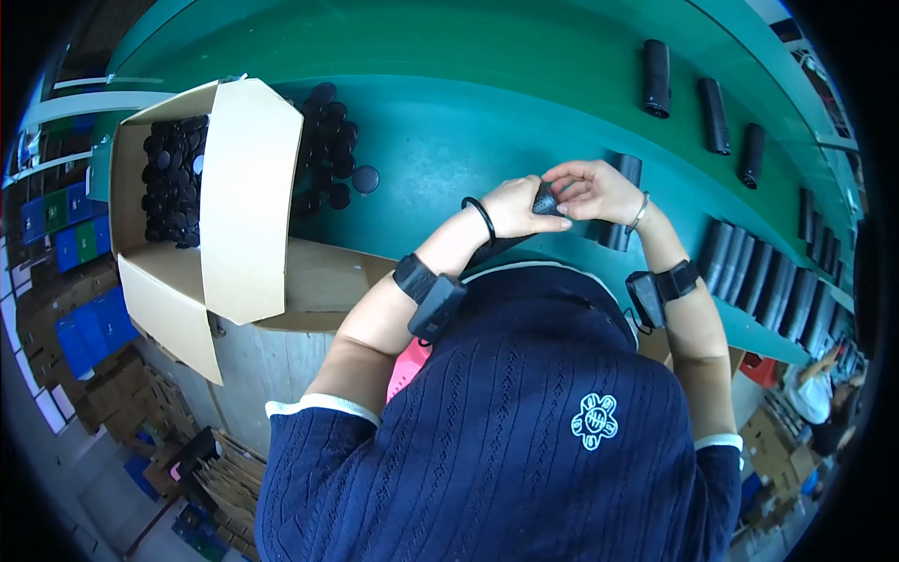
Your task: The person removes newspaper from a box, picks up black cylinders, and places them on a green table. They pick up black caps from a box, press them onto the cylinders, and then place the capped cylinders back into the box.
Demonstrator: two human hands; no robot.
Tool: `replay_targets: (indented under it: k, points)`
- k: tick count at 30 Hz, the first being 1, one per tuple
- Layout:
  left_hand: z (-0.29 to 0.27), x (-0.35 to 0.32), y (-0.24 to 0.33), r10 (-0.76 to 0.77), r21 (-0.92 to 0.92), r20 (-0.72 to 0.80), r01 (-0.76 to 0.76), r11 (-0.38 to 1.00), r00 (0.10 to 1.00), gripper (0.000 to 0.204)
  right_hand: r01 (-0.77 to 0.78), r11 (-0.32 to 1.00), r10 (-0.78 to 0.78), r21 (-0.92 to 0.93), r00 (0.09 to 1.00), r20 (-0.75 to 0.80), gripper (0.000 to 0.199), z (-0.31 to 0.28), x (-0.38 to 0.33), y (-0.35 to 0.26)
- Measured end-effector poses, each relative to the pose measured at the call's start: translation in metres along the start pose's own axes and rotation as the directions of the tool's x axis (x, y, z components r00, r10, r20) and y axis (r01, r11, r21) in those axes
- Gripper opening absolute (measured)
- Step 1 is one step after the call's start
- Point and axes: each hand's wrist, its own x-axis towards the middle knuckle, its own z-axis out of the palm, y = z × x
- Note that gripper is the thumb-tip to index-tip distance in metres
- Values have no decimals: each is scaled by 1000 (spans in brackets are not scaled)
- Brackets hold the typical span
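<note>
My left hand [521, 208] is closed round a black tube, whose textured end [545, 199] pokes out between thumb and fingers. The rest of that tube runs down toward my body, partly behind the wrist. My right hand [599, 193] meets it at this end, its fingers bent and close together there; whatever they may pinch is hidden. Beneath the right hand, another black tube [614, 235] lies on the green table [440, 140]. Left of my hands, loose black round caps [366, 179] lie in a heap beside an open cardboard box [248, 197].
More black caps [172, 178] fill part of the box, whose flaps stand out toward me. A row of black tubes [773, 286] lies at the right, with several apart on the green belt, such as one tube [656, 79] farther back. People [824, 398] are at the far right.
</note>
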Motion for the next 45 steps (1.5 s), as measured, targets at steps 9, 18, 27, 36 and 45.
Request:
replay_targets:
  k: [9,18,27,36,45]
  points:
    - [25,-36,-3,-35,28,60,34,999,998,70,80,933,-92,-350,996,-18,33,41,-4,23]
    - [3,-61,1,23,-160,-231,-61,985,973,63,116,903,-32,414,978,-204,40,65,-14,23]
    - [22,-41,-20,-107,-812,-363,-258,523,925,38,284,866,-100,412,905,-414,40,91,19,20]
    - [1,-38,-23,-134,-941,-287,-253,225,948,33,234,894,-131,382,952,-278,73,72,20,52]
    - [-24,-12,-31,-447,-957,-265,-176,231,854,54,187,982,-145,27,839,-525,80,-19,42,42]
